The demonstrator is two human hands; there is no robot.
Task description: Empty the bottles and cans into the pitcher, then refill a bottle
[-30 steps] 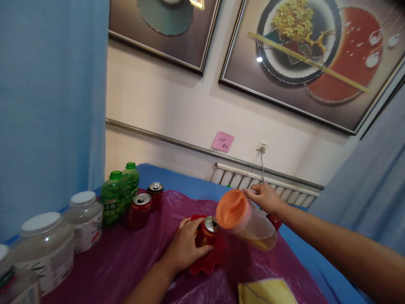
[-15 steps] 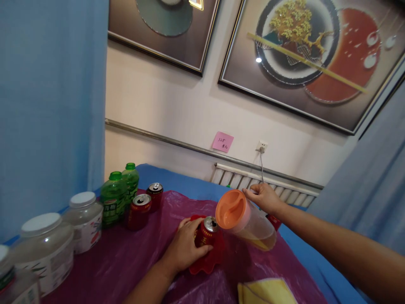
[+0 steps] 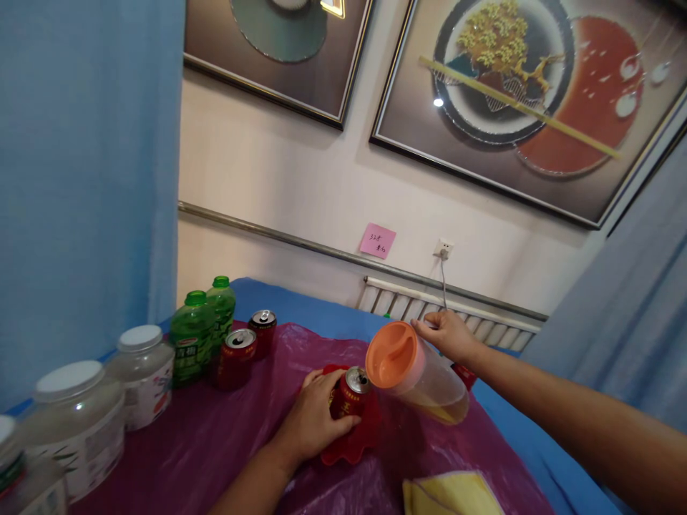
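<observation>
My left hand (image 3: 318, 416) is wrapped round a red drink can (image 3: 351, 397) with an opened top. The can stands upright on a red scalloped mat (image 3: 351, 447). In my right hand (image 3: 448, 335) is the handle of a clear plastic pitcher (image 3: 437, 393) with an orange lid (image 3: 394, 354). The pitcher is tilted left, its lid's edge right beside the can's top. Some yellowish liquid lies along its lower side. Whether any liquid is flowing into the can, I cannot tell.
Left of my hands stand two red cans (image 3: 236, 361), green bottles (image 3: 192, 340) and several clear white-lidded jars (image 3: 80, 422). A folded yellow cloth (image 3: 451, 493) lies in front on purple plastic sheeting (image 3: 257, 443). Another red object (image 3: 464, 375) shows partly behind the pitcher.
</observation>
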